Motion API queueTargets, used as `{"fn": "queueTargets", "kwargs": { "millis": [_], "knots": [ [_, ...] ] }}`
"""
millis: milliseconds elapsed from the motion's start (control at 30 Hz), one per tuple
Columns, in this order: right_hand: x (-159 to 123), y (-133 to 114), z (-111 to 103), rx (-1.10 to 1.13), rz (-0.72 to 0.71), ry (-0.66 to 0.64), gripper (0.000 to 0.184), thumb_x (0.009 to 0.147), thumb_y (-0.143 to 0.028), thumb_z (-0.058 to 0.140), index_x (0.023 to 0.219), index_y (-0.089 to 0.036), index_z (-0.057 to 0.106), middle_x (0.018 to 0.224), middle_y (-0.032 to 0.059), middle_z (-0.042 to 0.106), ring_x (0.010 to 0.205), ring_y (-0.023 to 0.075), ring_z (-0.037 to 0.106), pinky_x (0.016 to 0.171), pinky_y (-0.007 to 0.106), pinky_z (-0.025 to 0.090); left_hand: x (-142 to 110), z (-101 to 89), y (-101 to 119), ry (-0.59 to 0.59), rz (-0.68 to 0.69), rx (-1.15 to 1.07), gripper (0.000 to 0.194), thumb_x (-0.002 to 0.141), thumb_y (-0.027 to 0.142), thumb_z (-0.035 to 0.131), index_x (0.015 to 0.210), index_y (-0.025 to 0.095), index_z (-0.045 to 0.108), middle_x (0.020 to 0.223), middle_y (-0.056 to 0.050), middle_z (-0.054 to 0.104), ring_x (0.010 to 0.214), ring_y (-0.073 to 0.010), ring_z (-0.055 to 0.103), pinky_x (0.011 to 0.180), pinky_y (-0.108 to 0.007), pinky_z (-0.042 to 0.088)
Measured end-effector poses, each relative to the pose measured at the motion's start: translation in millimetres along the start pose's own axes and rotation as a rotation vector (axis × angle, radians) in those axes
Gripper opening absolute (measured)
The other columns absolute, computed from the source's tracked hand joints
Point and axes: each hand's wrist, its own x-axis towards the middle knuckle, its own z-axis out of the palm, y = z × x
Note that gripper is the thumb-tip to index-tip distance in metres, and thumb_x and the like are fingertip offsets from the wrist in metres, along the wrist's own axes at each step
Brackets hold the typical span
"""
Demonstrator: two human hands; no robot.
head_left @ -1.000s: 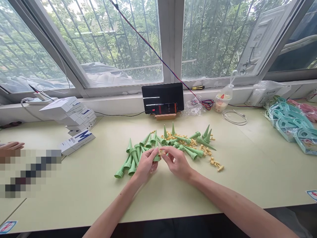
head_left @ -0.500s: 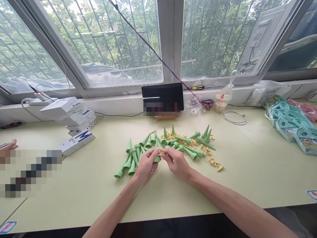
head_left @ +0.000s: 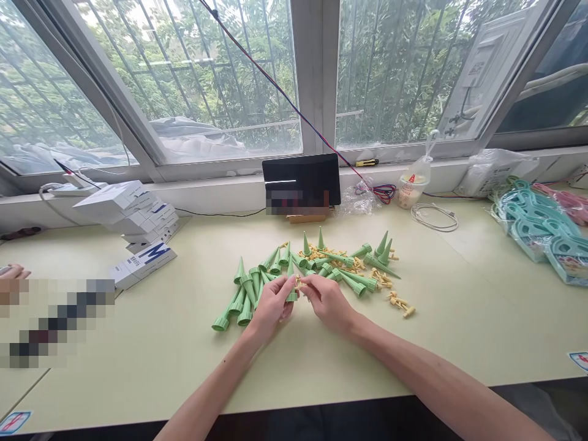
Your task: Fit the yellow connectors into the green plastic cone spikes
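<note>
Green cones (head_left: 248, 286) lie left of the left hand (head_left: 272, 303), which grips an upright cone (head_left: 291, 288) above the table (head_left: 294, 373), while the right hand (head_left: 331, 301) pinches a small yellow piece (head_left: 298, 281) against it, near more yellow pieces (head_left: 380, 278) farther right.

head-worn | faces forward, down | table (head_left: 294, 367) near, windows (head_left: 220, 79) beyond

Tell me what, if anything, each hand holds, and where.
Left hand: a green plastic cone, just above its collar. Right hand: a small yellow peg, in the fingertips; which end is unclear.
</note>
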Motion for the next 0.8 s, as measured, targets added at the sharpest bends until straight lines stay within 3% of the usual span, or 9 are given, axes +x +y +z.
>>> {"fn": "queueTargets", "kwargs": {
  "millis": [333, 533, 800],
  "knots": [
    [0.0, 0.0, 0.2, -0.011, 0.017, -0.032, 0.032, 0.105, -0.029, 0.039, 0.076, -0.019, 0.051, 0.069, -0.0004, 0.054, 0.06, 0.0135, 0.045, 0.059, 0.026, 0.033, 0.4, -1.1, -2.2, -0.009, 0.025, 0.037, 0.047, 0.085, 0.057, 0.066, 0.07, 0.014, 0.055, 0.068, 0.004, 0.048, 0.035, 0.0013, 0.031, 0.034, -0.016, 0.021],
    [-0.3, -0.2, 0.3, -0.009, 0.036, -0.043, 0.036, 0.105, -0.033, 0.036, 0.074, -0.02, 0.048, 0.067, -0.0004, 0.052, 0.059, 0.0135, 0.042, 0.059, 0.026, 0.034, 0.0, -2.4, -4.3, -0.02, 0.041, 0.07, 0.047, 0.086, 0.058, 0.065, 0.071, 0.015, 0.054, 0.065, 0.005, 0.045, 0.036, 0.0001, 0.032, 0.034, -0.017, 0.021],
    [0.9, 0.0, 1.0, 0.044, 0.075, -0.041, 0.037, 0.105, -0.034, 0.036, 0.073, -0.019, 0.048, 0.066, -0.0002, 0.054, 0.057, 0.0126, 0.044, 0.058, 0.026, 0.034, -0.8, -1.7, -1.7, -0.032, 0.067, 0.118, 0.046, 0.087, 0.058, 0.063, 0.073, 0.015, 0.056, 0.071, 0.002, 0.053, 0.038, -0.0004, 0.036, 0.035, -0.017, 0.025]
  ]
}}
